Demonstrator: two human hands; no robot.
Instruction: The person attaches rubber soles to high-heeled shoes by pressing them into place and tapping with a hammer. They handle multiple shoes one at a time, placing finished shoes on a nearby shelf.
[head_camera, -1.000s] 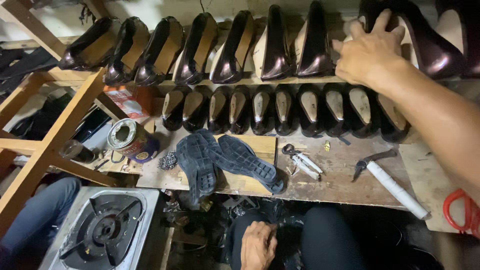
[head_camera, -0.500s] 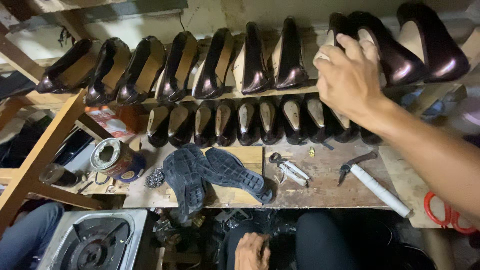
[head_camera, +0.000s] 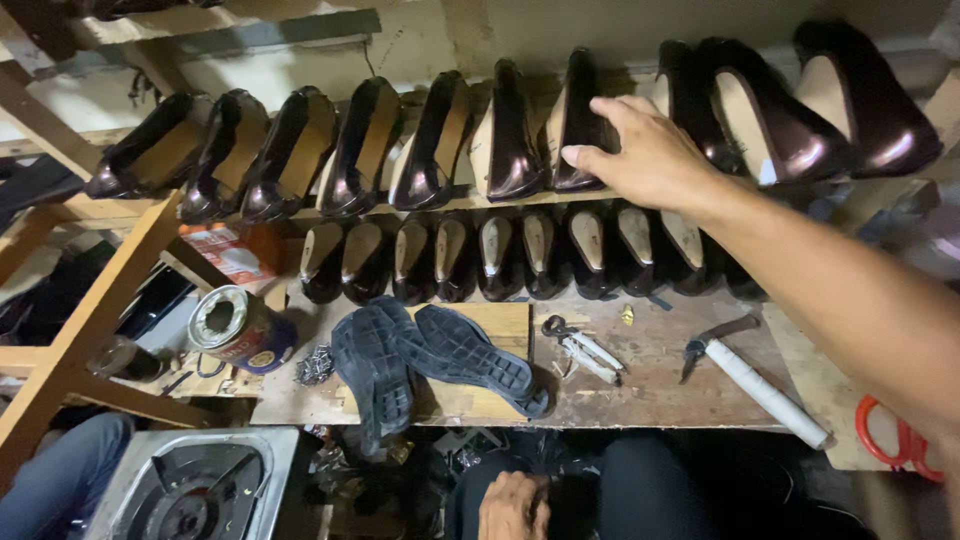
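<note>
Your right hand: fingers spread, resting on a dark shoe | left hand: below that shoe, grip unclear | soles: on bench beneath shoe

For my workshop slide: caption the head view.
Right hand touches a dark glossy shoe on the upper row; left hand rests low.

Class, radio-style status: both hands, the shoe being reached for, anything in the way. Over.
Right hand open, fingers on a dark shoe on the upper shelf. Left hand low in lap, grip unclear. Neighbouring shoes crowd it.
</note>
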